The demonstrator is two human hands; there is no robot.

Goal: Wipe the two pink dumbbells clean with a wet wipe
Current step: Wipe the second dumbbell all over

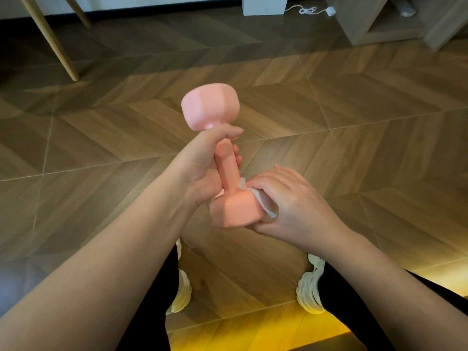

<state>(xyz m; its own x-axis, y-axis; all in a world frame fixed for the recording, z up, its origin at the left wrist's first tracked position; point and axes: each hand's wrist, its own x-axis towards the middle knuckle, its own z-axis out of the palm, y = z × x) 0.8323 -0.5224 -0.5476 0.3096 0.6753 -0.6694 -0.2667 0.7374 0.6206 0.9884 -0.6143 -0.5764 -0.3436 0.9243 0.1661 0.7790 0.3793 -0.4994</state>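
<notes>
The person is holding one pink dumbbell [228, 173] up in the air in front of them, above the herringbone wooden floor [354, 122] and touching nothing but the two hands. It is standing nearly upright, leaning slightly, with one head pointing up and away and the other head pointing down towards the person. The left hand [200, 171] is gripping the handle: its fingers [236, 158] are curling round the bar from behind, and the thumb is lying across the top of the bar just under the upper head. The right hand [296, 201] is cupping the lower head from the right side, its fingers bending over a white wet wipe [264, 202] and pressing it against that head, while the thumb is running along the underside. The wipe is bunching up between the palm and the pink surface, with only its crumpled edge showing. Below the arms, black trouser legs and a pair of pale chunky shoes [310, 287] are resting on the floor. Slanted wooden legs [53, 41] are standing at the far left, and a white cable [307, 10] is lying near a wooden cabinet [379, 21] at the far right.
</notes>
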